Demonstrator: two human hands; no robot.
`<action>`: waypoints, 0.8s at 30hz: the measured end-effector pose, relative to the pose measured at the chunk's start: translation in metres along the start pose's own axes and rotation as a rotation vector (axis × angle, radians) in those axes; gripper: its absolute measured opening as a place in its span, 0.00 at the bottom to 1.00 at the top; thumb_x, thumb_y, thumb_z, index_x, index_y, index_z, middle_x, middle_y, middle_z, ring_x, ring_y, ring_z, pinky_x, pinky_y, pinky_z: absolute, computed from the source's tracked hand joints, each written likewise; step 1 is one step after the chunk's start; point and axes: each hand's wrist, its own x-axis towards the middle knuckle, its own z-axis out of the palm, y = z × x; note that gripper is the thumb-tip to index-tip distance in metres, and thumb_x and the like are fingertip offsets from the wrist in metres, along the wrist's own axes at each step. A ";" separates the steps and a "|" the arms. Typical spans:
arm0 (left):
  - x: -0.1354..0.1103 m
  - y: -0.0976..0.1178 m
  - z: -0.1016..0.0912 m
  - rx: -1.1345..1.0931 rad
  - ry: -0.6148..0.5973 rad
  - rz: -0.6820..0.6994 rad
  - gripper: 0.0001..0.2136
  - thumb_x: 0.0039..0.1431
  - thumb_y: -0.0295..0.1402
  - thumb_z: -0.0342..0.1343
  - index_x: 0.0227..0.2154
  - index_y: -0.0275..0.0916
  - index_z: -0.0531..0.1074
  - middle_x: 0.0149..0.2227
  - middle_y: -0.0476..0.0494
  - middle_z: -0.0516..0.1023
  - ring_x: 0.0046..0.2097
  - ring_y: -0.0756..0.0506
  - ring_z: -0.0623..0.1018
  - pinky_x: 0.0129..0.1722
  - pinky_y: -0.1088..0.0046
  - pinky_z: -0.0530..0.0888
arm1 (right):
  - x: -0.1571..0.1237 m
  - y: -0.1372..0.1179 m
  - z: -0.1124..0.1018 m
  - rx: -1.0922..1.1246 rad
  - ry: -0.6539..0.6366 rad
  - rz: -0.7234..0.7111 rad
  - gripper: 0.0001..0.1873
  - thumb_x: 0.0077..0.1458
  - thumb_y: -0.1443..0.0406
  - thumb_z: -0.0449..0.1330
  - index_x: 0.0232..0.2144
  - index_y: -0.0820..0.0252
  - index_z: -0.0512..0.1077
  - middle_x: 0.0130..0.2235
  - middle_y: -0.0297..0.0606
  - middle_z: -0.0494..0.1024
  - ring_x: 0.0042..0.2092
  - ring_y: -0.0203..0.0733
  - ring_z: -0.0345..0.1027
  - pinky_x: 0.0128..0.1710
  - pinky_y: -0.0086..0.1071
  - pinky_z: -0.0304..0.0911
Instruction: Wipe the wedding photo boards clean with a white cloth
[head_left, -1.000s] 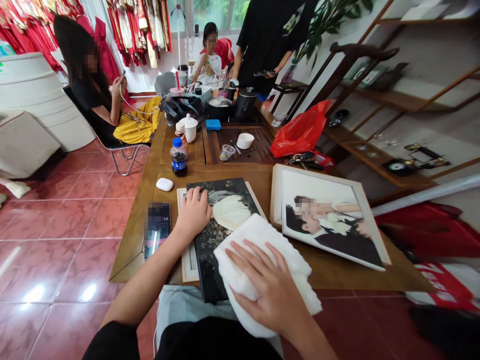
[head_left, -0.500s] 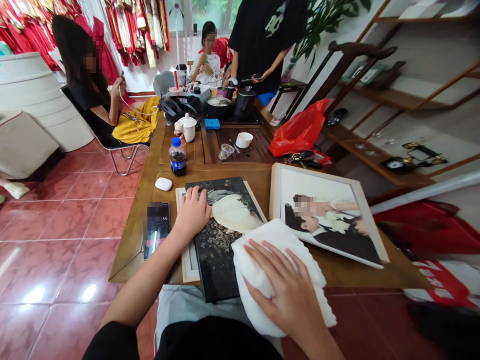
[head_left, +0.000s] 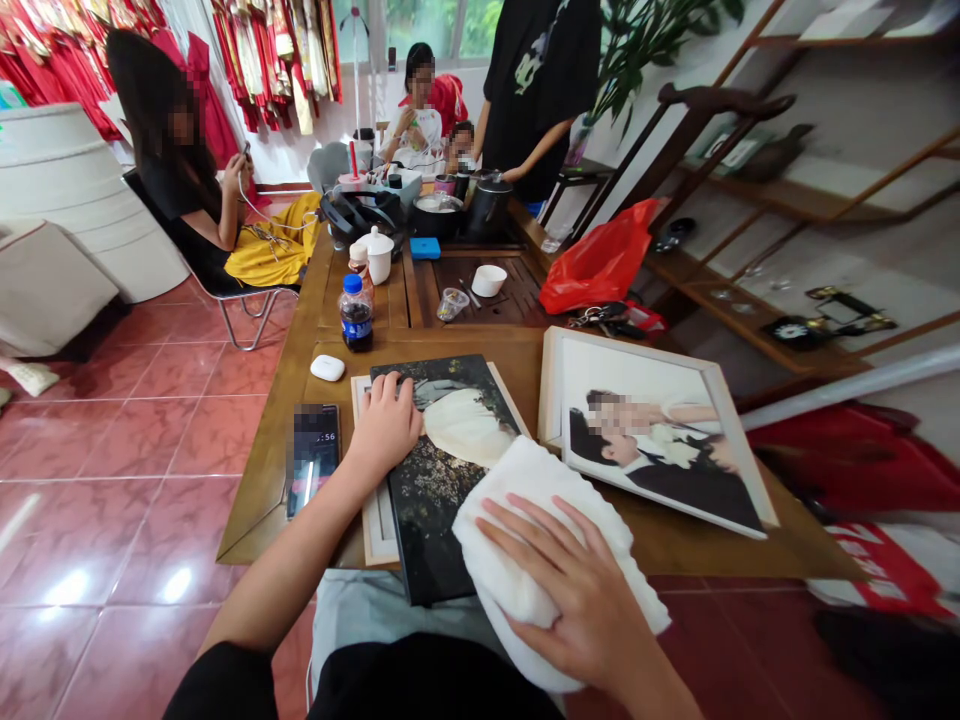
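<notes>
A dark photo print lies on a pale frame at the near edge of the wooden table. My left hand rests on its upper left part, fingers curled down over it. My right hand lies flat, fingers spread, on a white cloth that covers the print's lower right corner. A larger framed photo lies just right of the cloth.
A phone and a white earbud case lie left of the print. A cola bottle, teaware, a white bowl and a red bag stand farther back. Several people are at the far end. Shelves stand at right.
My right hand slid the cloth to the right across the print, then back a little to the left. My left hand stayed put. The standing person at the far end shifted.
</notes>
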 end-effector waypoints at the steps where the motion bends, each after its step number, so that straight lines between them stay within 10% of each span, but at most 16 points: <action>1: 0.000 0.000 0.000 0.004 0.000 0.000 0.17 0.68 0.29 0.45 0.57 0.33 0.67 0.62 0.31 0.68 0.63 0.34 0.67 0.59 0.55 0.69 | -0.001 0.000 0.001 -0.013 0.018 0.058 0.35 0.59 0.54 0.57 0.66 0.56 0.61 0.62 0.42 0.73 0.63 0.54 0.64 0.67 0.49 0.40; 7: -0.001 0.000 0.001 0.024 0.009 0.006 0.18 0.69 0.30 0.45 0.58 0.32 0.67 0.62 0.31 0.68 0.63 0.34 0.67 0.59 0.55 0.69 | -0.002 -0.003 0.006 -0.081 0.088 0.300 0.33 0.62 0.60 0.55 0.68 0.53 0.57 0.61 0.42 0.75 0.61 0.54 0.66 0.63 0.49 0.48; 18: -0.001 0.001 0.001 0.017 0.009 0.010 0.18 0.68 0.29 0.46 0.59 0.33 0.66 0.62 0.30 0.67 0.63 0.34 0.66 0.58 0.55 0.69 | 0.014 -0.002 -0.004 0.097 -0.177 -0.128 0.40 0.53 0.54 0.59 0.68 0.48 0.61 0.65 0.37 0.70 0.65 0.55 0.61 0.68 0.51 0.32; 24: -0.001 0.001 0.001 0.025 0.003 0.010 0.18 0.68 0.29 0.46 0.59 0.33 0.66 0.62 0.31 0.67 0.63 0.34 0.66 0.59 0.56 0.69 | 0.023 -0.012 0.007 -0.019 -0.026 0.176 0.31 0.62 0.58 0.55 0.66 0.55 0.62 0.64 0.41 0.71 0.64 0.52 0.62 0.65 0.49 0.40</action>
